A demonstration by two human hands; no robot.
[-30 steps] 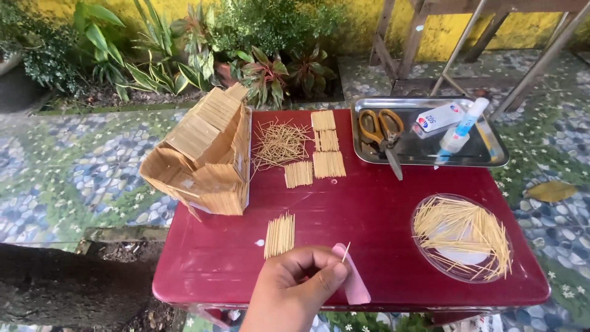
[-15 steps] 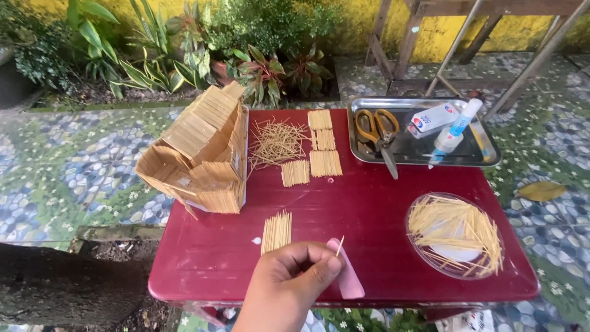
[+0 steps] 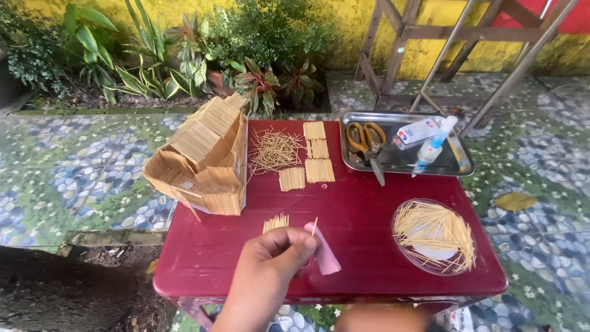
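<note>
Steel tray [image 3: 356,165] holds scissors [image 3: 366,140], perhaps glue [image 3: 433,145].

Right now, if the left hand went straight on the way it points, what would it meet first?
Probably the pink piece just past the left hand, then the bare red table; depth is unclear.

The left hand [image 3: 279,261] is covering the near end of the small stick bundle [image 3: 276,222] and part of the pink piece [image 3: 326,255]. A blurred shape [image 3: 381,318] at the bottom edge is staying unidentifiable. The tabletop [image 3: 344,209] is hiding its own legs.
</note>
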